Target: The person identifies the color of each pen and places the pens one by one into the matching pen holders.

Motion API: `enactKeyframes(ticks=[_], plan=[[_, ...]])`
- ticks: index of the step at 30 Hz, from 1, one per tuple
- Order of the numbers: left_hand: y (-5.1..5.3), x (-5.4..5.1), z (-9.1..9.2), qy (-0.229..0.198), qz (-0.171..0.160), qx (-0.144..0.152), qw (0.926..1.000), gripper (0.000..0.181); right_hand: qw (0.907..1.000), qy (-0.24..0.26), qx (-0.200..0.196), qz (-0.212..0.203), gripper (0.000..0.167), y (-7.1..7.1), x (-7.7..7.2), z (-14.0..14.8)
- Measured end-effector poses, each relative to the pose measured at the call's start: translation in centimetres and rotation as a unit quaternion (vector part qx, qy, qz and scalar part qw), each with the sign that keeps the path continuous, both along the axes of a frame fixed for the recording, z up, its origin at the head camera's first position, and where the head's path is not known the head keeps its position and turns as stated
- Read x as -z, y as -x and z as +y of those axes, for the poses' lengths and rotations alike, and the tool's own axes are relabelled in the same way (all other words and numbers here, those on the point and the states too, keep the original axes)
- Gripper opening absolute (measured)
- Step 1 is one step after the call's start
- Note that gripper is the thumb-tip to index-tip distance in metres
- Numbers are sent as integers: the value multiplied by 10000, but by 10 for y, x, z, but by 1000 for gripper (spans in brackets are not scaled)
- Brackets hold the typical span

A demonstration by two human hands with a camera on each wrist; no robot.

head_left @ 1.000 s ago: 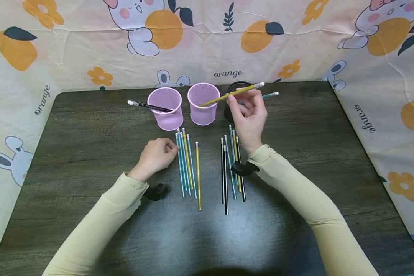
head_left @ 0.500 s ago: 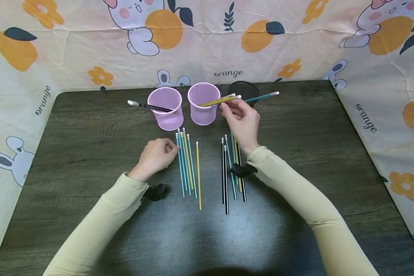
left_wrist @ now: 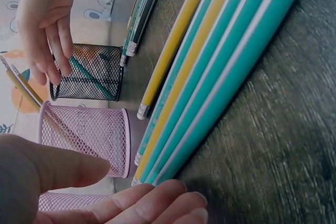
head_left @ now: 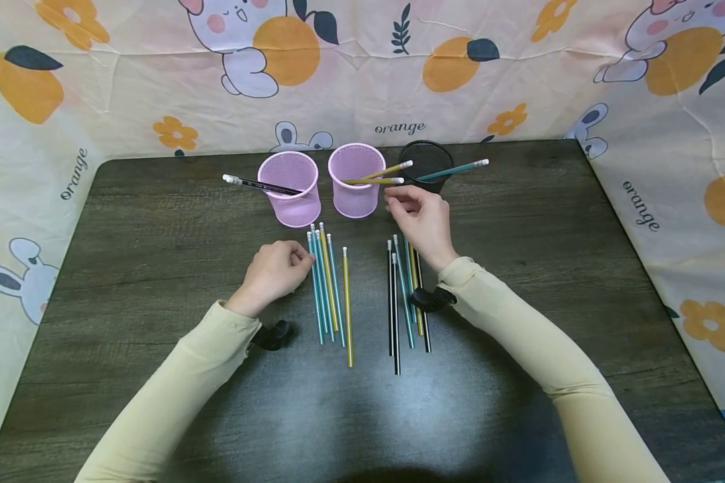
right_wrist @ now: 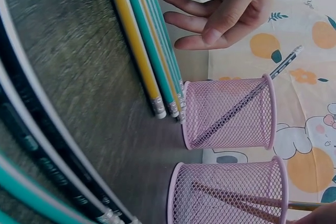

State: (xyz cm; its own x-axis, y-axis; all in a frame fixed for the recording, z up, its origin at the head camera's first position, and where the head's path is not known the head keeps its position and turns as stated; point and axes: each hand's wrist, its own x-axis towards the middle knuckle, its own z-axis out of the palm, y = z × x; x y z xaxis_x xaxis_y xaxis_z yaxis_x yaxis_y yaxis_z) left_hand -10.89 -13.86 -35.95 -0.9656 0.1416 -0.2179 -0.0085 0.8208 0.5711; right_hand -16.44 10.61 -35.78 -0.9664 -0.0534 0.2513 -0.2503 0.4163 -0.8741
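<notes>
Near the top center of the frame, a person's right hand [head_left: 421, 223], fingers loosely bent and slightly apart, hovers beside two yellow pencils [head_left: 387, 180] leaning in a pink cup [head_left: 355, 202], near a black cup [head_left: 425, 158] with a teal pencil [head_left: 462, 169]. The left hand [head_left: 273, 274], thumb and fingers apart, is left of center beside teal and yellow pencils [head_left: 325, 288] on the dark table [head_left: 362, 416], below a second pink cup [head_left: 299, 212] holding a black pencil [head_left: 260, 185].

You have two pink mesh cups [head_left: 356, 201], one black mesh cup [head_left: 427, 158], four cup-held pencils [head_left: 262, 185] and twelve loose pencils [head_left: 348, 308].
</notes>
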Motion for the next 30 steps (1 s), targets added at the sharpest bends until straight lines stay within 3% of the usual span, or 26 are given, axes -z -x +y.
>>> enactKeyframes(ticks=[7, 13, 22, 30], plan=[[1, 1, 3, 8, 63, 54, 10000, 26, 9981, -537, -117, -267, 18, -4, 3, 7], [1, 1, 5, 24, 68, 56, 10000, 25, 9912, -1154, -401, -503, 18, -7, 5, 13], [1, 0, 6, 56, -17, 24, 10000, 26, 9647, -2275, -835, -1032, 15, -13, 5, 25], [1, -1, 5, 27, 6, 38, 10000, 26, 9492, -2755, -955, -1183, 12, -16, 5, 28]])
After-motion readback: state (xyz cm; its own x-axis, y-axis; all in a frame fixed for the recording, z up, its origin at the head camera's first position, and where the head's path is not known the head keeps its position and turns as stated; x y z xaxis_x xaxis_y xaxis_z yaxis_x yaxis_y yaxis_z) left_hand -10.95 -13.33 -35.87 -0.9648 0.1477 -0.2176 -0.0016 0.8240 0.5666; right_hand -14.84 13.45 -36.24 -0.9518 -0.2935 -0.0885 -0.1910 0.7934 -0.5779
